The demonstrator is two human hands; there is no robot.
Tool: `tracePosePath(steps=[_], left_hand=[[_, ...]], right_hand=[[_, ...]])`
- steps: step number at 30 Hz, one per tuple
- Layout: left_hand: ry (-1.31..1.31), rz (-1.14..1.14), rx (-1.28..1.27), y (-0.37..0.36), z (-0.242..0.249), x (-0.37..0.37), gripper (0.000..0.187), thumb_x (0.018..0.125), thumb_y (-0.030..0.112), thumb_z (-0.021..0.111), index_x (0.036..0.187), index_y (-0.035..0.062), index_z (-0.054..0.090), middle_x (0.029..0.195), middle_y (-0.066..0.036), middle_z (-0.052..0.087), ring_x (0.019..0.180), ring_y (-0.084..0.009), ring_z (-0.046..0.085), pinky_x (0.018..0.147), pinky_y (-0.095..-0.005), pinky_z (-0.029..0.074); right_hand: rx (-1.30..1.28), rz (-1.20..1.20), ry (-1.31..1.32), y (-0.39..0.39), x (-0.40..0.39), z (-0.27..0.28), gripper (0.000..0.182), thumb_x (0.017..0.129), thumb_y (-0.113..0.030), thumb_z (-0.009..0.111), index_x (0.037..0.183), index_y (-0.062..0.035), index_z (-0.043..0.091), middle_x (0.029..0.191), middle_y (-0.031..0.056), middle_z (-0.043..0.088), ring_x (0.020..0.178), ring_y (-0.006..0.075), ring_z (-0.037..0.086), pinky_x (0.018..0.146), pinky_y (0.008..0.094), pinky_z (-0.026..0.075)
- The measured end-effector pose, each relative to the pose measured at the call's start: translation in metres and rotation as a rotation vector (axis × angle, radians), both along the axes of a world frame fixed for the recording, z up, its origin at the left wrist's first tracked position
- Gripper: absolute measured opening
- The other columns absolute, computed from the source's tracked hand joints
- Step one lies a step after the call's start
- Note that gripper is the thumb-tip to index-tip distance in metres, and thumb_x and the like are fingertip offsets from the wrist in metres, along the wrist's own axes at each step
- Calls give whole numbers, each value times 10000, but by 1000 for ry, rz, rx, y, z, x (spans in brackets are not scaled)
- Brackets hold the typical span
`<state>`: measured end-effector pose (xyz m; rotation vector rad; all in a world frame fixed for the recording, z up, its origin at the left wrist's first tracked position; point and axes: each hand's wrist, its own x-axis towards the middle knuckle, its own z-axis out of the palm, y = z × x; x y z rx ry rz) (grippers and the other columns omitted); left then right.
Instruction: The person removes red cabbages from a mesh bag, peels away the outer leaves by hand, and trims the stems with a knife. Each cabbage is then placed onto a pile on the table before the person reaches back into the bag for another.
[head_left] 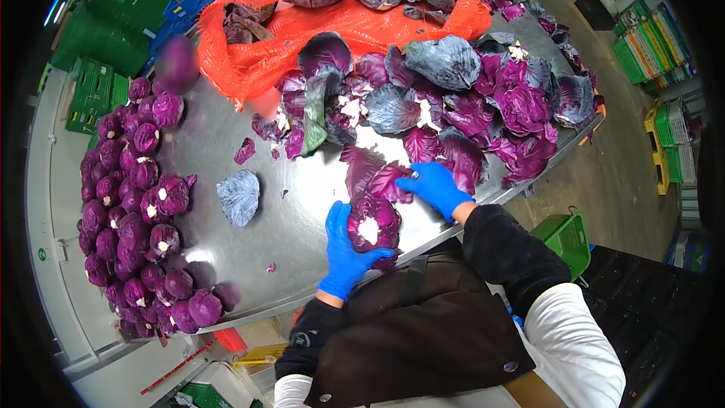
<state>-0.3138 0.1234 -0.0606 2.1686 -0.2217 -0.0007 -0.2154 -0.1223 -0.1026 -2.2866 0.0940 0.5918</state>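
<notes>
A red cabbage with a pale cut stem lies near the front edge of the metal table. My left hand, in a blue glove, is wrapped round its left and lower side. My right hand, also gloved in blue, pinches a loose purple leaf at the cabbage's upper right. Another purple leaf stands out above the cabbage. Beyond my hands spreads a heap of stripped outer leaves.
Trimmed cabbages are piled along the table's left end. An orange net bag holding cabbages lies at the far side. A single grey-blue leaf rests mid-table. A green crate stands on the floor at right.
</notes>
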Motion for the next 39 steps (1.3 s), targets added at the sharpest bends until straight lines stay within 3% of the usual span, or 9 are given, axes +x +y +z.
tracePosePath(steps=[5,7,12,19,24,28,32,36,39], left_hand=[[36,-296,57,16,14,24,1130,515,419,871,1404,46,282,1439,-253,246,1350,-398,245,1091,-477,270],[11,-105,171,5,16,24,1151,554,417,857,1423,12,220,1441,-278,221,1355,-399,234,1089,-487,263],[189,209,-13,-26,16,27,1234,591,411,849,1408,-111,84,1438,-304,199,1338,-401,262,1085,-404,287],[256,105,58,-18,15,38,1209,583,417,849,1409,-95,129,1444,-306,194,1339,-408,266,1082,-405,295],[107,47,344,-29,26,27,1266,552,391,871,1429,-71,83,1471,-290,185,1361,-362,271,1085,-387,301],[194,105,145,-16,13,27,1244,528,413,867,1423,-59,144,1480,-307,127,1363,-410,230,1096,-419,275],[129,21,130,-14,19,33,1243,513,387,877,1428,-37,150,1468,-296,173,1360,-406,234,1089,-413,287],[198,-4,-16,-21,37,32,1224,513,359,875,1427,-32,161,1463,-298,189,1353,-430,235,1085,-442,280],[13,-3,309,-14,23,9,1227,514,314,879,1436,-29,145,1481,-281,175,1380,-426,183,1106,-447,246]], right_hand=[[-16,-205,-80,12,-13,8,569,786,-441,670,1179,-47,551,802,184,656,724,344,641,644,437,487],[-47,-47,-279,19,-22,58,743,829,-478,618,1402,-105,326,754,153,650,641,332,635,581,424,480],[-122,365,-399,45,-43,81,812,859,-557,516,1455,-87,227,666,111,625,539,292,608,482,401,458],[-154,408,-403,53,-34,78,705,869,-520,511,1429,-136,318,601,113,583,529,276,599,435,402,433],[-107,175,-402,57,7,75,396,903,-455,488,886,-101,665,717,145,640,671,339,630,591,439,489],[-41,284,-314,50,-12,85,522,853,-465,580,1254,-137,517,987,151,648,870,331,636,720,412,495],[140,342,-401,62,-18,74,642,825,-375,648,1378,-159,404,954,155,647,834,321,642,706,416,497],[23,471,-534,74,11,66,503,834,-338,625,1280,-139,505,798,140,657,698,321,646,630,419,505],[-117,443,-504,63,32,45,380,841,-334,606,1170,-146,577,808,132,663,707,316,648,627,417,508]])
